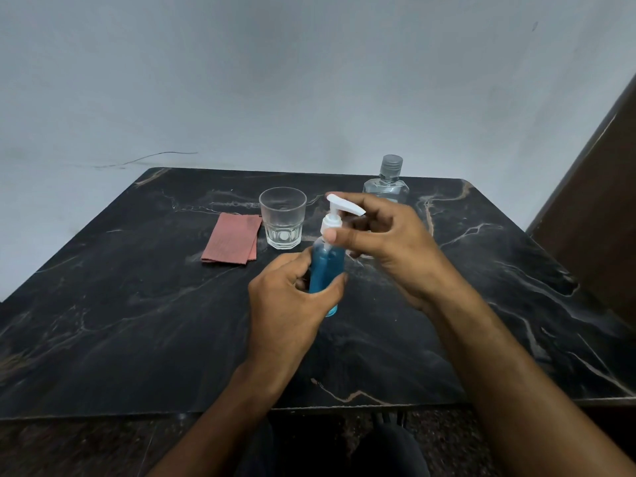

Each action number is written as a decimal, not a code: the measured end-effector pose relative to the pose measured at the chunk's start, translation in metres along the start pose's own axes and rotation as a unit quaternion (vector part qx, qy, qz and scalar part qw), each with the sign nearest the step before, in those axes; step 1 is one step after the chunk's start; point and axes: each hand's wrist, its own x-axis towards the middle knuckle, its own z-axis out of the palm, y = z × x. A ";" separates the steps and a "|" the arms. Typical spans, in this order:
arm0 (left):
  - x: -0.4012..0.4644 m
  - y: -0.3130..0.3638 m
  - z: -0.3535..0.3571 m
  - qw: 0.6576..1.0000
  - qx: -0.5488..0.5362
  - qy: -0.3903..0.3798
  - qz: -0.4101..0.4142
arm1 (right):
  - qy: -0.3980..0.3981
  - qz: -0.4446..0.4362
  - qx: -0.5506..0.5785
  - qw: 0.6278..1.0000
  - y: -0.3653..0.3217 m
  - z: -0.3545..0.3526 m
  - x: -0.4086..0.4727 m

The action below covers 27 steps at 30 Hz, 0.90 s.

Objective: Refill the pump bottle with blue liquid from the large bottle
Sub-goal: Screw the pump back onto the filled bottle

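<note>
A small pump bottle (326, 266) full of blue liquid stands at the middle of the dark marble table (137, 304). My left hand (285, 304) grips its body from the left, fingers and thumb curled round it. Its white pump head (339, 210) points right. My right hand (385, 242) pinches the white collar under the pump head with thumb and fingers. The large clear bottle (388, 182) with a grey cap stands at the back, partly hidden behind my right hand; the part that shows looks clear.
An empty faceted glass (283, 216) stands just behind the pump bottle to the left. A folded reddish cloth (234, 238) lies left of the glass. A dark wooden panel (599, 201) rises at the table's right edge. A pale wall is behind.
</note>
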 end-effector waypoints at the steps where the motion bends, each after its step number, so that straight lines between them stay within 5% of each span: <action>1: 0.000 0.000 0.000 1.000 -0.001 -0.002 0.002 | 0.003 -0.008 0.008 1.000 -0.001 -0.001 0.001; 17: -0.004 0.002 0.001 1.000 0.016 0.000 -0.011 | 0.101 -0.068 -0.117 0.986 0.000 0.006 0.003; 27: -0.004 0.000 0.001 1.000 0.007 0.003 0.001 | 0.030 -0.058 -0.119 0.991 -0.006 -0.005 0.005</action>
